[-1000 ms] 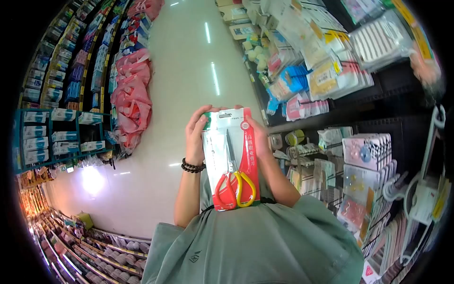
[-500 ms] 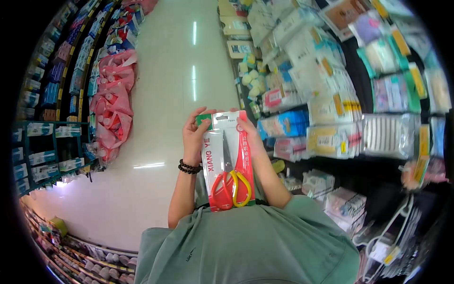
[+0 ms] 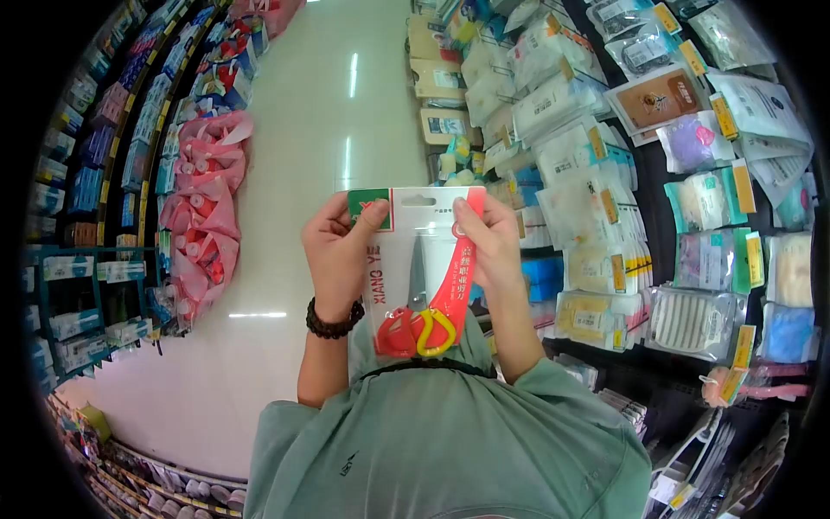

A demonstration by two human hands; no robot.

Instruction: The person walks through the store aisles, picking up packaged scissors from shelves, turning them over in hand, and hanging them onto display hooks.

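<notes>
Both hands hold up a packaged pair of scissors in front of my body. The pack is a clear blister on a red and white card, with "XIANG YE" printed down its left side. Inside, the blades point away from me, and the red and yellow handles lie nearest my shirt. My left hand, with a dark bead bracelet on its wrist, pinches the green top left corner, thumb on the front. Gripping the top right corner is my right hand, its thumb also on the front. The fingers behind the card are partly hidden.
Hanging packs of cloths and pouches line the shelf on the right, with hangers below. At left, shelves hold boxed goods, beside pink bagged bottles. A pale tiled aisle floor runs between.
The scissors pack has come up closer to the camera and looks tilted more away at its lower end. Both hands keep their hold on its top corners. The right shelf has shifted slightly in view.
</notes>
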